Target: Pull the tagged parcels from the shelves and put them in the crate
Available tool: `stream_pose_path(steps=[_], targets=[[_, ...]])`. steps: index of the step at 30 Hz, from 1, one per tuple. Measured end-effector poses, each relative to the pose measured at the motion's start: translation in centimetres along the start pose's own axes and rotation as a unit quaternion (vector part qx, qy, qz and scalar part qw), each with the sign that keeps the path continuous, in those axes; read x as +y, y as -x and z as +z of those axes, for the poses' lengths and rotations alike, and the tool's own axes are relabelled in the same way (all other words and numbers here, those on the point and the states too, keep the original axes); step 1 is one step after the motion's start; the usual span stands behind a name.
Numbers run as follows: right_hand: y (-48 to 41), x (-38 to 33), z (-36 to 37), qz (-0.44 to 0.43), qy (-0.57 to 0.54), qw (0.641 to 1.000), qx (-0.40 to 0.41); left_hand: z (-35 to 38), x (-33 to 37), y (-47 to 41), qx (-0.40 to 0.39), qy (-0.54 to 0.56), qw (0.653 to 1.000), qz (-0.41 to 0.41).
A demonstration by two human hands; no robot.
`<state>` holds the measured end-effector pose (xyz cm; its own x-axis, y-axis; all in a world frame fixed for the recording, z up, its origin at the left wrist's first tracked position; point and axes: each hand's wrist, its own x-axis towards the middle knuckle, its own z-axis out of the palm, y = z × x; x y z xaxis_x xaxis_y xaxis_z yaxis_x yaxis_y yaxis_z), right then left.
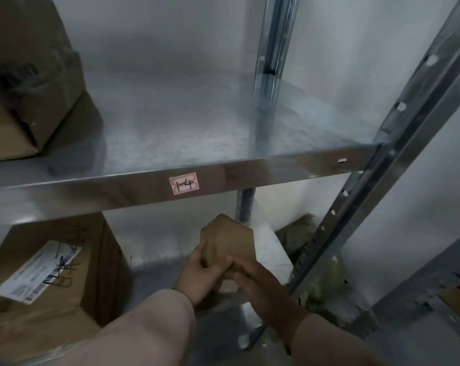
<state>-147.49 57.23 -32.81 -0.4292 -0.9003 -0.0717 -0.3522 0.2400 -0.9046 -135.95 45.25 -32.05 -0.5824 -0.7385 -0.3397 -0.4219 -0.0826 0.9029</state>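
Small parcel [230, 240], lower centre of frame, below the shelf [276, 165]: gripped by both hands, left hand [197, 276] and right hand [260, 282]. Not yet crated; crate out of view; labelled box [51, 273] lower left untouched.

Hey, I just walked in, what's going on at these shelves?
A person holds a small brown parcel in both hands, left hand and right hand, at the lower level just under the metal shelf marked 1-4. A larger labelled box sits to its left. The crate is not in view.
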Motion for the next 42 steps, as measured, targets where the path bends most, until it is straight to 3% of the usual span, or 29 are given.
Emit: stream_pose_path(steps=[3,6,8,10,13,16,19,23,33,42], targets=[[-0.3,-0.6,-0.5,-0.006,0.002,0.999,0.033,-0.2,-1.2,-0.4,0.055,0.114,0.990,-0.065],[-0.8,-0.8,-2.0,0.003,-0.050,0.991,0.126,-0.2,-1.7,0.3,0.080,0.318,0.933,-0.151],[-1.3,-0.7,-2.6,0.045,-0.153,0.983,0.093,-0.1,-1.9,0.8,0.073,0.414,0.890,-0.177],[-1.3,-0.6,-2.7,0.083,-0.239,0.967,0.004,0.1,-1.5,1.3,0.052,0.439,0.879,-0.179],[-1.2,-0.5,-2.3,0.107,-0.277,0.954,-0.030,0.6,-0.9,2.1,0.049,0.373,0.911,-0.168],[-1.4,-0.5,-2.1,0.050,-0.202,0.978,-0.012,0.3,-0.9,2.5,0.093,0.224,0.966,-0.084],[-1.5,-1.0,-1.4,0.020,-0.130,0.991,0.004,-0.3,-0.5,3.2,0.085,0.184,0.979,-0.013],[-1.6,-1.7,-0.6,-0.038,-0.086,0.995,0.018,-0.8,0.3,4.4,0.050,0.147,0.988,0.009],[0.6,-7.6,2.5,-0.184,-0.092,0.978,0.018,-5.9,1.6,10.9,0.164,0.064,0.976,0.127],[9.2,-13.3,10.6,-0.250,-0.111,0.961,-0.033,-12.5,-3.1,23.0,0.240,0.136,0.946,0.168]])
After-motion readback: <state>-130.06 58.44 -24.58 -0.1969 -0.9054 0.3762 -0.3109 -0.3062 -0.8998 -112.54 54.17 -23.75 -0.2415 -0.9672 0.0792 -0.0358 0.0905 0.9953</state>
